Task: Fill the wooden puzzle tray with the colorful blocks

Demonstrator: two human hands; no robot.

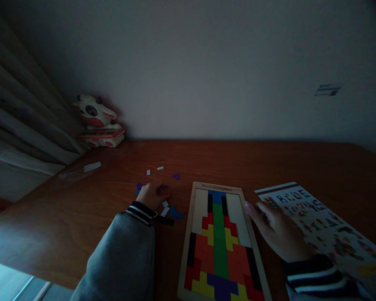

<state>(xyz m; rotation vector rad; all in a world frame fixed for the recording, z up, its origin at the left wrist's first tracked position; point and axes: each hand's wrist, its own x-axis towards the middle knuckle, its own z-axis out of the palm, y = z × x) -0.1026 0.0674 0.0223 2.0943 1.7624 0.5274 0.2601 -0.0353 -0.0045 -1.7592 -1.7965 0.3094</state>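
A wooden puzzle board (191, 209) lies in front of me, with coloured block pieces forming a mostly symmetrical pattern around a green strip (219, 238). To its left, my left hand (153, 195) is low over loose pieces, its fingers curled in; whatever they hold is hidden. Around that hand lie a blue piece (175, 212), a black piece (164, 220), small white pieces (165, 211) and a purple piece (176, 176). My right hand (277, 230) rests at the board's right edge, fingers extended and apart, partly over a printed pattern sheet (319, 225).
A cow-shaped toy (95, 115) stands at the back left beside the curtain (25, 92). Nearer, a white strip (92, 167) lies on the brown table (238, 161). The wall behind carries a small label (327, 90).
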